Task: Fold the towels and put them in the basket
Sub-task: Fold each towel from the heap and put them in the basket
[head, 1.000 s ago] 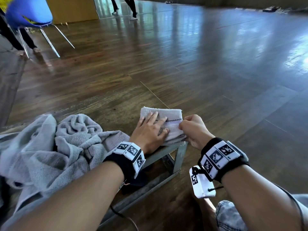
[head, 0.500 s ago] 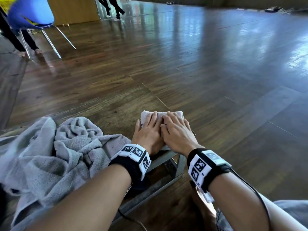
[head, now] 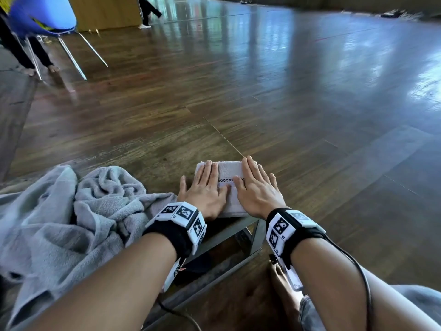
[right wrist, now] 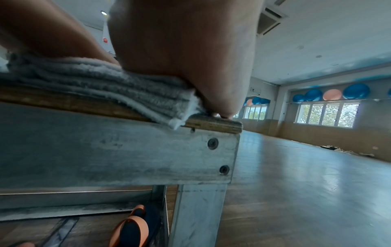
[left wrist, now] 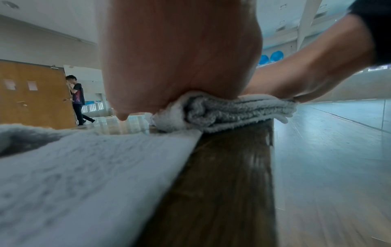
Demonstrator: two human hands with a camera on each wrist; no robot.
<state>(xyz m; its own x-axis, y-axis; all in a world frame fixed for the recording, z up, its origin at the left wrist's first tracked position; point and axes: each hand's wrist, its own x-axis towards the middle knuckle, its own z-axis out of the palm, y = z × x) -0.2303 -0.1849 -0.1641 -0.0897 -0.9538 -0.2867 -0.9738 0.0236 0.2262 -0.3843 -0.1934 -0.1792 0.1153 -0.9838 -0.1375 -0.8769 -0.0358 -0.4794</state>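
A small grey folded towel (head: pixel 230 173) with a black-and-white checked stripe lies on the right end of a low wooden table (head: pixel 167 144). My left hand (head: pixel 205 185) lies flat on its left half, fingers straight. My right hand (head: pixel 256 185) presses flat on its right half. The left wrist view shows the stacked folds of the towel (left wrist: pixel 228 112) under my palm. In the right wrist view the towel's layered edge (right wrist: pixel 118 88) reaches the table corner (right wrist: pixel 213 124). A crumpled heap of grey towels (head: pixel 71 218) lies at the left. No basket is in view.
The table has a grey metal frame (right wrist: pixel 127 150) with a leg at the right corner. Orange-and-black slippers (right wrist: pixel 131 229) sit under it. A blue chair (head: pixel 40 17) stands far left, with people's legs behind it. A person (left wrist: pixel 77 98) walks by the wooden door.
My right hand let go of the towel's right edge and moved on top of it. Both hands then slid apart and now lie flat on either half.
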